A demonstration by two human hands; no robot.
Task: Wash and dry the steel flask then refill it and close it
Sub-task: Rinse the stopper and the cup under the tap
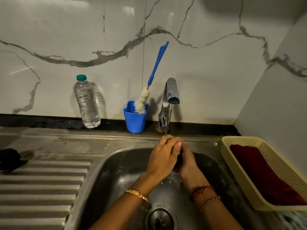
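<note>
In the head view both hands are together over the steel sink [116, 171], directly under the tap [169, 100], and a thin stream of water [168, 123] falls on them. The left hand [163, 159] lies on top with its fingers curled around something dark, and the right hand [186, 161] closes on the same thing from the other side; only a small dark strip shows between the palms, so I cannot tell if this is the flask or a part of it, and the flask itself I cannot find with certainty. Below the hands, at 6 o'clock, is the round drain [160, 219], and water splashes on the sink bottom near the wrists. From the hands at 10 o'clock, on the dark ledge against the marble wall, a clear plastic water bottle [87, 103] with a green cap stands upright. At 11 o'clock a blue cup [134, 121] holds a bottle brush [150, 80] with a blue handle, which leans to the right. At 9 o'clock, on the ribbed draining board [41, 188], a dark object [9, 159] lies at the picture edge; what it is I cannot tell. At 3 o'clock a cream basket [249, 185] holds a dark red cloth [264, 176].
</note>
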